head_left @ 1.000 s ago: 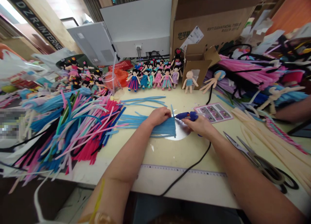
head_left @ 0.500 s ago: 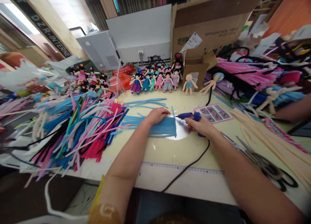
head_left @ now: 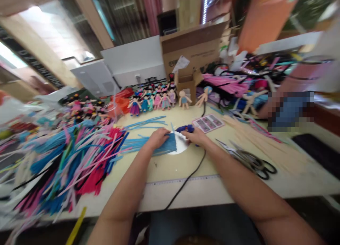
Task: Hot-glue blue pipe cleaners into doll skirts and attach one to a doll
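Observation:
A flat row of blue pipe cleaners lies side by side on the table, its right end over a white round sheet. My left hand rests on the top of this row, fingers closed against it near the right end. One short blue strand sticks out past the row's upper corner. In my right hand is a blue glue gun, its tip pointing left at that corner. The tip is too blurred to show whether it touches. A black cord trails from the gun toward the table's front edge.
Loose pipe cleaners pile up on the left. Small dolls stand at the back before cardboard boxes. On the right lie scissors, a picture card and beige strips. Another person's arm shows at far right.
The whole view has swung to the right and blurred, so things appear further left. Both hands keep about the same place at the blue row, with the glue gun still at its corner.

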The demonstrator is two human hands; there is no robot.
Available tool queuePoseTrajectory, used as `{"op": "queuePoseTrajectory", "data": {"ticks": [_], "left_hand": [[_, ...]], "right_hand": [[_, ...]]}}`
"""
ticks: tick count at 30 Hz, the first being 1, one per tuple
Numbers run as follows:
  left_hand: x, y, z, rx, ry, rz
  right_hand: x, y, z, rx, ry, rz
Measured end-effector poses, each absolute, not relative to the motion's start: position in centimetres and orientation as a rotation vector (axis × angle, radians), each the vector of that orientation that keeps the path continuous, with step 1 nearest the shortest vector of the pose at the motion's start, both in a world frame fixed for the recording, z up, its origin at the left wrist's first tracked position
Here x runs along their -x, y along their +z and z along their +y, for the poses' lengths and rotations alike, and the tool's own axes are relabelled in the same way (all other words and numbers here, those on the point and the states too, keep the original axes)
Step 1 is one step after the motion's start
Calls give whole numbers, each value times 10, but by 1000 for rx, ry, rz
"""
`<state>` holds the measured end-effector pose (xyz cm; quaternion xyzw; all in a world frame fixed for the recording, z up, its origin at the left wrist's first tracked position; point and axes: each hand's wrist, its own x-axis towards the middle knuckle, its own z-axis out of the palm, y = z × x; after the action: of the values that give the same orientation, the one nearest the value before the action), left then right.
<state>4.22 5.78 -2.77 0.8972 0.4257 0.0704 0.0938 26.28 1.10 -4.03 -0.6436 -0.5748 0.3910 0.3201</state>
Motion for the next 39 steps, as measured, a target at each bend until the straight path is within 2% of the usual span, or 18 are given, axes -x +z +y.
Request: {"op": "queuePoseTrajectory", "data": {"ticks": [7,17,31,39], "left_hand": [[-22,-45,23,-2652,473,1211],[-14,-48,1,-2637,472,1305],[-15,-57,0,-2631,552,1349],[-18,-38,-5,-2608,489,1450]], "right_hand": [[-265,-39,14,1699,804,-1426],[-255,-48,15,1768,654,-1530],[-256,-40,11,1812,657,-1545],[-258,-47,11,1803,717,-1586]]}}
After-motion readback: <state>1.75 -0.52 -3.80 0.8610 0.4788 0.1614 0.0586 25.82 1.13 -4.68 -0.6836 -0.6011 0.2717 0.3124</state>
